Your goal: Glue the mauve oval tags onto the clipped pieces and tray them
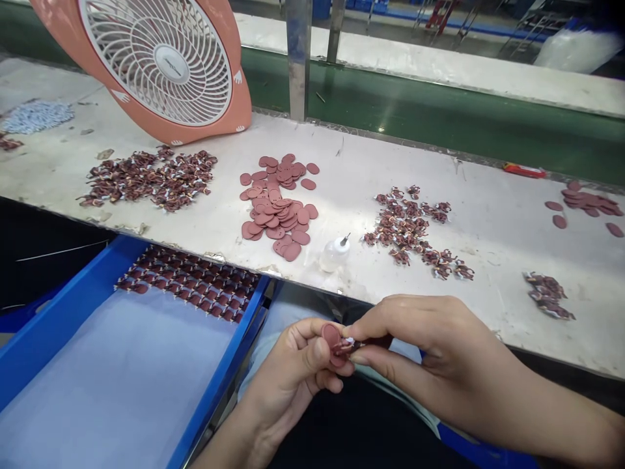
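In front of the bench edge my two hands meet. My left hand (pixel 305 365) is closed, its thumb and fingers pinching reddish-brown oval discs (pixel 331 335). Between the fingertips of my right hand (pixel 415 345) is a small dark brown figurine (pixel 352 344) with a whitish part, held against the discs. My fingers cover much of both pieces. On the bench beyond lie a pile of loose oval discs (pixel 278 212), a scattered group of brown figurines (pixel 405 225) and a small white bottle (pixel 336 253) with a thin dark tip.
An orange fan (pixel 244 98) stands at the back left near a larger figurine heap (pixel 156 179). Below, a blue tray (pixel 105 280) holds rows of brown pieces on a pale sheet. More discs (pixel 590 203) and a red tube-like object (pixel 524 170) lie at the right.
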Tool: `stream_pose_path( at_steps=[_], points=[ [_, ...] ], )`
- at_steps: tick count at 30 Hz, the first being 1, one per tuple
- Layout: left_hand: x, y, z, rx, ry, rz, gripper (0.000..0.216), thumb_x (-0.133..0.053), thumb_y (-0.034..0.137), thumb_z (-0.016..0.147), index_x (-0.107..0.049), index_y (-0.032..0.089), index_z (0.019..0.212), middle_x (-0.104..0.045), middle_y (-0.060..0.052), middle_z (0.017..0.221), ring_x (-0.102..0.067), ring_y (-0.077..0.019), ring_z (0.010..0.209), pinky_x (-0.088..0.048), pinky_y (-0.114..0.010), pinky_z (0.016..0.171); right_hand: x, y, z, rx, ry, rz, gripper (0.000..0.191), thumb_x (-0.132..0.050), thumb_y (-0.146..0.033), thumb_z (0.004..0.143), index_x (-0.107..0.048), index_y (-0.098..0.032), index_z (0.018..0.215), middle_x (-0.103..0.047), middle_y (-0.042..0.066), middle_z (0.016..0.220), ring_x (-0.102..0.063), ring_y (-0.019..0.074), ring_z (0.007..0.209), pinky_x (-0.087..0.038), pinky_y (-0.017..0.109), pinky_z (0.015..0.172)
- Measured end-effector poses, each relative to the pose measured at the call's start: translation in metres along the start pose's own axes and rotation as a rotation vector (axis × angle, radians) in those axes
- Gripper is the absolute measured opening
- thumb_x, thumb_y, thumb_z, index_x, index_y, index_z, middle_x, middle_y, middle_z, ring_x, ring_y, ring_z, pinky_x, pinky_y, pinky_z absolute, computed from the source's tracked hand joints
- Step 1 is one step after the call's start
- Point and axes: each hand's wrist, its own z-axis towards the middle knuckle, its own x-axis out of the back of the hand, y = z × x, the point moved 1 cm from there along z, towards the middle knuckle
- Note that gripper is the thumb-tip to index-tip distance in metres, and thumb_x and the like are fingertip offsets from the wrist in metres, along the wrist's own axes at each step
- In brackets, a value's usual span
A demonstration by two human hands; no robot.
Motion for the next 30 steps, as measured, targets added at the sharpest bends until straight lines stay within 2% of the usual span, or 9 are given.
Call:
stream_pose_path(
  at_steps=[9, 20, 25, 30],
  points=[
    [0.001, 0.001, 0.002, 0.041, 0.035, -0.018, 0.034, -0.085, 0.041, 0.063, -0.067, 0.014, 0.071, -0.064, 0.001, 0.063, -0.064, -0.0082, 0.057, -0.050, -0.012, 0.046, 0.004, 0.003, 0.006, -0.034, -0.033, -0.006, 0.018, -0.065, -0.008, 0.085, -0.066, -0.024, 0.092, -0.072, -0.007, 0.079, -0.067, 0.0065, 0.068, -0.049, 0.015, 0.063],
    [0.001, -0.001, 0.002, 0.050, 0.049, -0.039, 0.034, -0.085, 0.041, 0.062, -0.065, 0.014, 0.068, -0.059, 0.003, 0.061, -0.060, -0.0070, 0.057, -0.047, -0.011, 0.046, 0.001, -0.002, 0.007, 0.010, -0.086, -0.149, 0.012, -0.059, -0.013, 0.090, -0.066, -0.021, 0.094, -0.070, 0.000, 0.078, -0.066, 0.0140, 0.069, -0.049, 0.023, 0.062],
    [-0.001, -0.002, -0.002, 0.052, 0.032, -0.054, 0.036, -0.086, 0.042, 0.061, -0.064, 0.015, 0.067, -0.058, 0.003, 0.060, -0.057, -0.0061, 0.054, -0.043, -0.012, 0.046, -0.002, -0.006, 0.002, 0.035, -0.100, -0.164, 0.014, -0.058, -0.012, 0.091, -0.064, -0.022, 0.098, -0.069, 0.000, 0.079, -0.065, 0.0132, 0.069, -0.050, 0.023, 0.063],
    [-0.004, 0.000, -0.005, 0.035, -0.019, -0.034, 0.037, -0.086, 0.044, 0.059, -0.066, 0.015, 0.069, -0.060, 0.002, 0.058, -0.056, -0.0072, 0.053, -0.040, -0.013, 0.046, -0.004, -0.009, 0.000, 0.119, -0.074, -0.197, 0.015, -0.052, -0.013, 0.094, -0.064, -0.021, 0.092, -0.068, 0.001, 0.076, -0.063, 0.0129, 0.063, -0.050, 0.022, 0.057]
  ],
)
